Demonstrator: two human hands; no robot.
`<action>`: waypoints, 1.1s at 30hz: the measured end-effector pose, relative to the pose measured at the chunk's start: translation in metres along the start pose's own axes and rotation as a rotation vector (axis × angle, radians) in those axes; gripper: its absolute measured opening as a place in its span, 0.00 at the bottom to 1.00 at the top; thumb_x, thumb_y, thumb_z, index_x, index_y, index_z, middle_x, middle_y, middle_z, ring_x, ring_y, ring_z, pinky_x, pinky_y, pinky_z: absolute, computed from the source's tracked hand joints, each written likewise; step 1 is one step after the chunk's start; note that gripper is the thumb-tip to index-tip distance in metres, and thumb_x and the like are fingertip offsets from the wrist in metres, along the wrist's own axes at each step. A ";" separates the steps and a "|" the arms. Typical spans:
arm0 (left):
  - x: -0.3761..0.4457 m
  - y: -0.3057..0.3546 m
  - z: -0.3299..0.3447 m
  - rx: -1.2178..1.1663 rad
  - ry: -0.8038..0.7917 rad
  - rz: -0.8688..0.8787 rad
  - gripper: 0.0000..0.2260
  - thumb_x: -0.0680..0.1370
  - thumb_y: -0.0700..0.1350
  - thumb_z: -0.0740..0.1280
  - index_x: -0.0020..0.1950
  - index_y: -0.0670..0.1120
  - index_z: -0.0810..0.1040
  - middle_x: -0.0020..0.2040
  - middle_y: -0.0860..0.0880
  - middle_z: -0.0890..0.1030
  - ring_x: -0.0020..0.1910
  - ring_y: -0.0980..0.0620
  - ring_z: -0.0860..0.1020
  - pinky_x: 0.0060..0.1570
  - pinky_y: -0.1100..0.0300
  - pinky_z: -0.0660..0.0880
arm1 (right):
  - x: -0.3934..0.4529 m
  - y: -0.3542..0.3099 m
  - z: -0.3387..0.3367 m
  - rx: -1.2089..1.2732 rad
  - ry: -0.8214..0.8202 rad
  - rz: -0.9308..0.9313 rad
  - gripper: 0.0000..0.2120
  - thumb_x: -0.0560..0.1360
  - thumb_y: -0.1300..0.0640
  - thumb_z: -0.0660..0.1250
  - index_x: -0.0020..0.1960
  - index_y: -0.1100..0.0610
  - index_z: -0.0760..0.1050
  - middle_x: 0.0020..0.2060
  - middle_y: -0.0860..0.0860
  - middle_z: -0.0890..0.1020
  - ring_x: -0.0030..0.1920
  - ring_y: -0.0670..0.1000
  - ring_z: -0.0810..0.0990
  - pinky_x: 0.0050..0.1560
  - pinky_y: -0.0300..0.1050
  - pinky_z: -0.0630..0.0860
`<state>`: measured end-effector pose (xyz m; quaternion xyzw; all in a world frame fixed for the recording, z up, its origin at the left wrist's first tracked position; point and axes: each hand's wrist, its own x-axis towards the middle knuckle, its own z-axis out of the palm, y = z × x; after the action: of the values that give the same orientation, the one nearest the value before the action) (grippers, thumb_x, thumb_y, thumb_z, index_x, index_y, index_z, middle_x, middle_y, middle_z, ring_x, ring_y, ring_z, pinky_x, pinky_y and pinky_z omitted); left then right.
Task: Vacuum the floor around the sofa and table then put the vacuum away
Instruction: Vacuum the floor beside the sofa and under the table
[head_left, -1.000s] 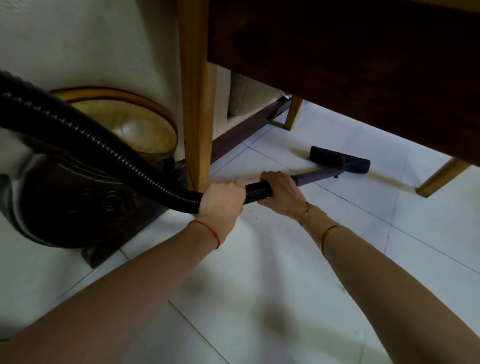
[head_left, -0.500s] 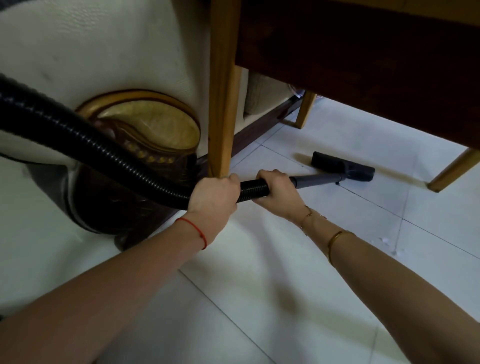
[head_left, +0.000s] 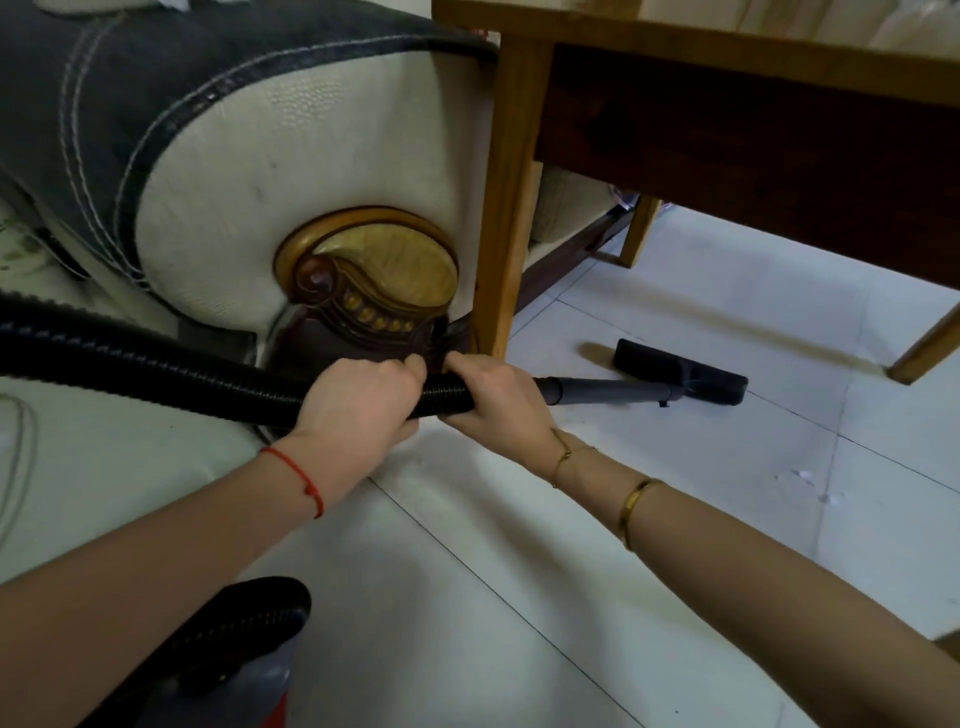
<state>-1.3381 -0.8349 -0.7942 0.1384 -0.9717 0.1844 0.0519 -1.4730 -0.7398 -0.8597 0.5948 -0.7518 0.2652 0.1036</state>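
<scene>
Two hands share the black ribbed hose (head_left: 156, 358) at the centre of the head view: the left hand (head_left: 358, 400) is curled over it from above, and the right hand (head_left: 498, 395) wraps its end just beside, where the grey wand (head_left: 608, 391) begins. The wand runs right along the white tiled floor (head_left: 519, 545) to the dark floor nozzle (head_left: 680, 371), which lies flat under the wooden worktop (head_left: 727, 62) filling the upper right, between its near leg (head_left: 501, 208) and the leg at the right edge. The sofa (head_left: 311, 156), with a carved gold-and-brown armrest end, fills the upper left, touching or nearly touching that near leg. The step in hand appears to be vacuuming beneath the worktop; putting the vacuum away is not yet begun. Small pale scraps (head_left: 802, 475) lie on the tiles at the right, so the next stroke likely calls for swinging the nozzle toward them while keeping it flat. At the lower left, a dark handle and grey-red body, probably the vacuum canister (head_left: 244, 639), shows partly; what it holds cannot be seen.
</scene>
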 end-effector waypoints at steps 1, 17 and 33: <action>-0.001 -0.003 -0.001 -0.005 0.010 0.002 0.12 0.77 0.53 0.63 0.55 0.47 0.67 0.48 0.51 0.79 0.44 0.49 0.81 0.35 0.58 0.67 | 0.001 -0.003 0.000 -0.004 0.015 0.011 0.11 0.70 0.52 0.71 0.45 0.55 0.71 0.38 0.50 0.79 0.39 0.51 0.77 0.32 0.41 0.66; 0.066 0.066 0.015 -0.061 0.045 0.109 0.14 0.79 0.52 0.61 0.60 0.46 0.68 0.50 0.49 0.79 0.46 0.49 0.80 0.36 0.57 0.68 | -0.039 0.074 -0.019 -0.065 0.083 0.243 0.12 0.68 0.56 0.73 0.41 0.57 0.69 0.34 0.53 0.77 0.33 0.52 0.72 0.33 0.43 0.64; 0.156 0.195 0.023 -0.129 -0.018 0.252 0.14 0.79 0.48 0.62 0.62 0.44 0.67 0.54 0.48 0.79 0.49 0.48 0.80 0.38 0.58 0.65 | -0.114 0.192 -0.074 -0.262 -0.119 0.407 0.11 0.68 0.55 0.66 0.48 0.56 0.70 0.36 0.49 0.75 0.38 0.54 0.74 0.48 0.49 0.69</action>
<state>-1.5450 -0.7084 -0.8594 0.0133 -0.9916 0.1254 0.0282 -1.6365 -0.5759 -0.9042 0.4271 -0.8889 0.1454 0.0797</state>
